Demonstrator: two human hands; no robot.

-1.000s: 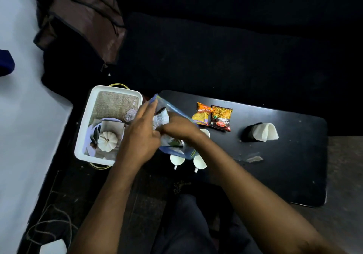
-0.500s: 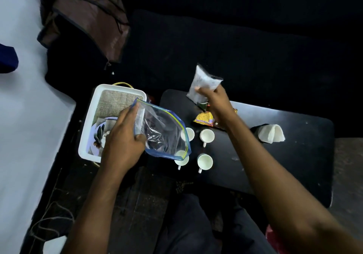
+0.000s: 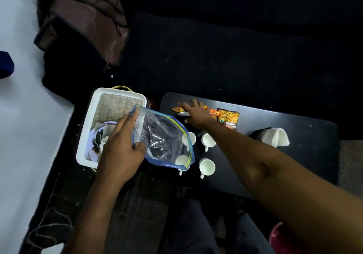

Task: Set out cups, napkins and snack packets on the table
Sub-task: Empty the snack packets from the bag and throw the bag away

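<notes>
1. Snack packets were the step in hand, by my reading: on the black table [image 3: 294,167], the landmark for all that follows, the right hand [image 3: 193,114] lay flat at the far left corner, fingers spread, over a white packet [image 3: 183,114] of which only an edge showed. Whether it pinched that packet or merely pressed it I cannot tell.
2. Off the table's left edge stood a white tub [image 3: 86,136]; above it the left hand [image 3: 121,151] was clamped on the rim of a clear zip bag [image 3: 163,138], which hung out over the table's near left corner.
3. Beside the right hand, further along the far edge, lay the orange snack packets [image 3: 228,117], touching one another; one more orange packet [image 3: 176,108] peeped out under the fingertips.
4. Toward the right end sat the folded napkins [image 3: 275,137].
5. Four white cups [image 3: 207,166] stood near the left corner, two behind the bag.
6. Next move, I judged: release the packet in line with the others, then reach back into the bag, which looked almost empty.
</notes>
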